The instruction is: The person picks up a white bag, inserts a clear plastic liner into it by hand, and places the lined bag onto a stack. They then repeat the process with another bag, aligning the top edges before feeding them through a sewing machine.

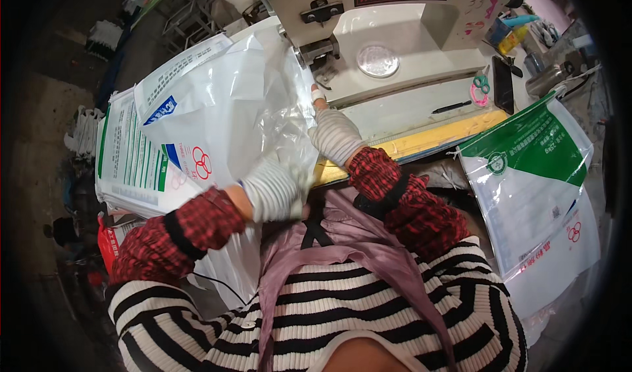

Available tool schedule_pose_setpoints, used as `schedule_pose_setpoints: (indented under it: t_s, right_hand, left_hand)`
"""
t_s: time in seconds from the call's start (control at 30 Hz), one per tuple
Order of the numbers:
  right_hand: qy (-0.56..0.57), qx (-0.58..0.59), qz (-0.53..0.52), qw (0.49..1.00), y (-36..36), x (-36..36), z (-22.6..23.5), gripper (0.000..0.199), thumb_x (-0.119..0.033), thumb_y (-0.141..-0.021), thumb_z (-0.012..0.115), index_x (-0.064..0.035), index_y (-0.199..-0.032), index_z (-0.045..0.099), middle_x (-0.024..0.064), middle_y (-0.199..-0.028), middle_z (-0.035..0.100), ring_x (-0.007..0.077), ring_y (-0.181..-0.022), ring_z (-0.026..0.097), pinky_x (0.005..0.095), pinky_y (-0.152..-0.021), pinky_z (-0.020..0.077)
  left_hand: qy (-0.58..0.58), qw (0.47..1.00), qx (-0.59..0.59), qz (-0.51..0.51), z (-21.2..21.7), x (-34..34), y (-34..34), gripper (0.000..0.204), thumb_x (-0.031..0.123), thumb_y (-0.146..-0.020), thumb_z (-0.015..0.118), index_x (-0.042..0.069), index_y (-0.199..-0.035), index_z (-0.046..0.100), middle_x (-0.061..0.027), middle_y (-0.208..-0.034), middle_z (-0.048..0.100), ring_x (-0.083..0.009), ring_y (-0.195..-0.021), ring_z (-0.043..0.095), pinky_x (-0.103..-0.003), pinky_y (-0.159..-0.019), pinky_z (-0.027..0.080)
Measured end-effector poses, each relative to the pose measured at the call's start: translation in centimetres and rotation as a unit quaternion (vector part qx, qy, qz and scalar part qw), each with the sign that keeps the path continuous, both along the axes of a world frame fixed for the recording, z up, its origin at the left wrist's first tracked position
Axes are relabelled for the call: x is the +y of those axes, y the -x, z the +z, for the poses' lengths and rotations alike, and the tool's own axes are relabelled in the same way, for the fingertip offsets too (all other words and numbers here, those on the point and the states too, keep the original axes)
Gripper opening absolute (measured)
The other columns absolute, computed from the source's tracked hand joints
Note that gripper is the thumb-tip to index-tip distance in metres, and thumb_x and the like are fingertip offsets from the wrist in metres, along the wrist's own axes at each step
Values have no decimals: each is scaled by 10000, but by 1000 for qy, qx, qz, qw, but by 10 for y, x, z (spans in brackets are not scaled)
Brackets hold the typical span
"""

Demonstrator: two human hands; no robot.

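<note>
A white woven sack (pixel 217 108) with blue and red print and a clear plastic liner (pixel 286 118) lies across the sewing machine table. My left hand (pixel 273 191), in a striped glove, grips the near edge of the sack and liner. In a matching striped glove, my right hand (pixel 332 132) presses the sack's far edge toward the needle area of the cream sewing machine (pixel 395 36), one taped fingertip pointing at the presser foot (pixel 322 56).
A stack of printed white sacks (pixel 128 158) lies at the left. Finished green-and-white sacks (pixel 533 174) hang at the right. Scissors (pixel 480 85), a dark phone (pixel 503 82), a pen (pixel 451 107) and bottles sit on the machine table. A yellow table edge (pixel 434 138) runs in front.
</note>
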State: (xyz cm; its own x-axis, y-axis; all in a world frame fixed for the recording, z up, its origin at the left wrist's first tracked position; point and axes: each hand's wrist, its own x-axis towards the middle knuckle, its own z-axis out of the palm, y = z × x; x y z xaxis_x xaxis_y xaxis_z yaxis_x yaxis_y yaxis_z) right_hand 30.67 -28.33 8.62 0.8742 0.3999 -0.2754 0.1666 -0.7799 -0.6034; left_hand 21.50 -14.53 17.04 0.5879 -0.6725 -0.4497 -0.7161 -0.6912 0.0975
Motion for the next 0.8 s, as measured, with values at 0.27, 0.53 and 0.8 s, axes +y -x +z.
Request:
schedule_pose_setpoints:
  t_s: [0.27,0.53,0.8]
  right_hand:
    - [-68,-16,-3,998,-5,4,-33,687,-107,-801,510,-2,-1429,252,263,-750,622,347,-732,631,418,-739,497]
    - [-123,-98,18,987,51,11,-43,475,-283,-956,414,31,-1313,436,180,-1045,652,284,-890,648,382,-855,487]
    - [137,-56,59,987,-36,13,-9,459,-235,-961,341,4,-1353,327,206,-936,657,344,-838,651,448,-695,521]
  left_hand:
    - [-80,995,-11,55,47,4,8,178,222,-762,583,68,-748,671,-158,-759,644,-288,-722,625,-417,-724,476]
    - [37,981,57,-183,37,-55,22,146,126,-701,585,62,-661,710,-106,-589,635,-288,-579,636,-416,-501,481]
    - [-203,977,-16,-62,34,32,-125,346,256,-835,595,33,-1099,621,-148,-1043,620,-276,-876,606,-387,-838,480]
